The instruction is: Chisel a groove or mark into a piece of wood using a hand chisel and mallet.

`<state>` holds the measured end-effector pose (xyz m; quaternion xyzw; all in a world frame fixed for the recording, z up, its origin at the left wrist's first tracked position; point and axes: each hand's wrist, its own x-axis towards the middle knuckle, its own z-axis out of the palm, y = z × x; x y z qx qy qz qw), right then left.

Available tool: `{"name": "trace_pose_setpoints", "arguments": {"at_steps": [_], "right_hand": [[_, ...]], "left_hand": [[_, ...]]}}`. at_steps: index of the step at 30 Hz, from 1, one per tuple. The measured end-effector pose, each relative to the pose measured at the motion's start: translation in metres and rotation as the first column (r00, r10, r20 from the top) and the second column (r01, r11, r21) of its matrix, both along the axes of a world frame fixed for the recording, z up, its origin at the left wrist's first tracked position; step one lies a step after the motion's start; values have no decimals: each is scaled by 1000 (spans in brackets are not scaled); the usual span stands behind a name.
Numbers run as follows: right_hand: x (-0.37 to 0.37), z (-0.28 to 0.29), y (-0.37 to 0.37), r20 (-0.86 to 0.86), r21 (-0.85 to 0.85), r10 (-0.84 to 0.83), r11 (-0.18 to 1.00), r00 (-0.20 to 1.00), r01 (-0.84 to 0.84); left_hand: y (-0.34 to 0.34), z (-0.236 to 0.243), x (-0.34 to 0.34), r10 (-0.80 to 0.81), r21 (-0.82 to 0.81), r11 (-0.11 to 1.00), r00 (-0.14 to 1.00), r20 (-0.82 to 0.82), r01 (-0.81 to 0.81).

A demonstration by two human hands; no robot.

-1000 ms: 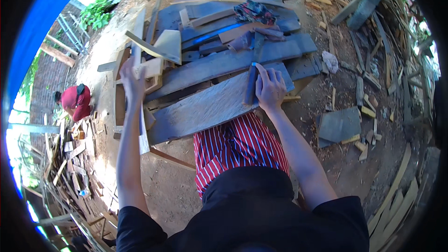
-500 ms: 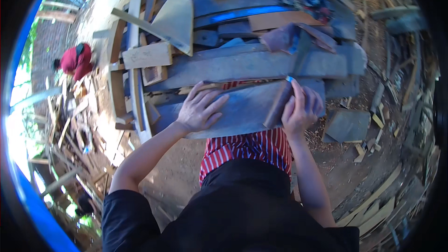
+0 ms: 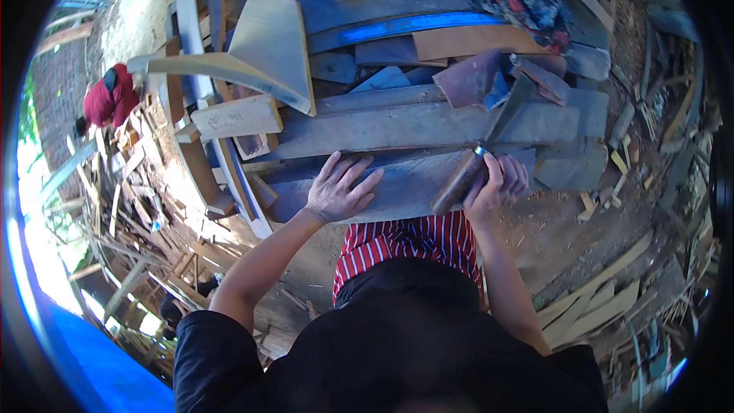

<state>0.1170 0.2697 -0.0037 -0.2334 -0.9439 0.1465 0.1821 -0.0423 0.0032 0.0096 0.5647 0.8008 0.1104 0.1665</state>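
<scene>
My left hand (image 3: 342, 193) lies with fingers spread on a wide wooden board (image 3: 405, 183) at the near side of the work surface. At the right end of that board, my right hand (image 3: 498, 183) has its fingers curled against a hand tool's brown wooden handle (image 3: 454, 185). Past a shiny metal collar (image 3: 479, 151), the tool's flat dark blade (image 3: 511, 107) widens away from me. Part of the grip is hidden by the handle and the fingers. Beyond the board, a long plank (image 3: 420, 124) runs crosswise.
A pale wooden block (image 3: 238, 115) and a tapered wooden panel (image 3: 269, 38) stand at the left. A patterned cloth (image 3: 520, 0) and brown sandpaper-like sheets (image 3: 468, 79) lie farther back. Scrap wood (image 3: 604, 313) covers ground on the right; a person in red (image 3: 112, 97) crouches far left.
The view has shifted slightly. My right index finger has slid off the metal collar, and the fingers sit lower beside the handle. My left hand stays on the board.
</scene>
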Motion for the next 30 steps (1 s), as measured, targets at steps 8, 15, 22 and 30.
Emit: {"name": "trace_pose_setpoints", "arguments": {"at_steps": [8,15,22,30], "right_hand": [[1,-12,-7,-30,-93,-82,993,996,79],[2,1,-4,32,-58,-130,990,991,131],[-13,25,-15,111,-166,-170,968,979,187],[-11,43,-2,134,-214,-124,965,983,150]], "left_hand": [[-4,-8,2,-27,28,999,999,19,26],[-3,-15,1,-35,-45,998,999,-13,34],[-5,-12,-3,-60,-11,998,995,-81,59],[3,-9,-1,-53,-11,999,991,-125,52]]}}
